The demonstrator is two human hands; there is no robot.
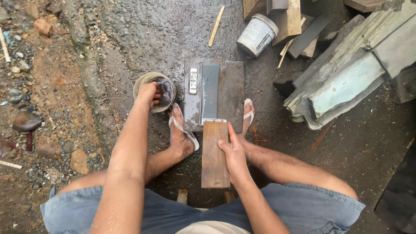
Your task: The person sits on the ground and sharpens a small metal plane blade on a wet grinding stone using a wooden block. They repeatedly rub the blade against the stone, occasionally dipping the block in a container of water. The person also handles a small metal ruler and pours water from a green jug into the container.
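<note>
My left hand (149, 93) reaches into a small round container of dark water (167, 84) on the ground, fingers dipped inside. My right hand (234, 151) rests on the right edge of a brown wooden block (214, 158), its index finger stretched toward the block's far end. A metal blade edge shows at that far end, lying on a long grey sharpening stone (210, 89). The stone sits on a wet dark slab (232, 93) between my sandalled feet. A small pale metal piece (193, 80) lies on the slab left of the stone.
A white bucket (257, 34) lies tilted at the back. Planks and grey-green timber offcuts (346, 78) pile up at the right. A thin wooden stick (216, 26) lies on the wet ground. Stones and reddish dirt (43, 86) fill the left side.
</note>
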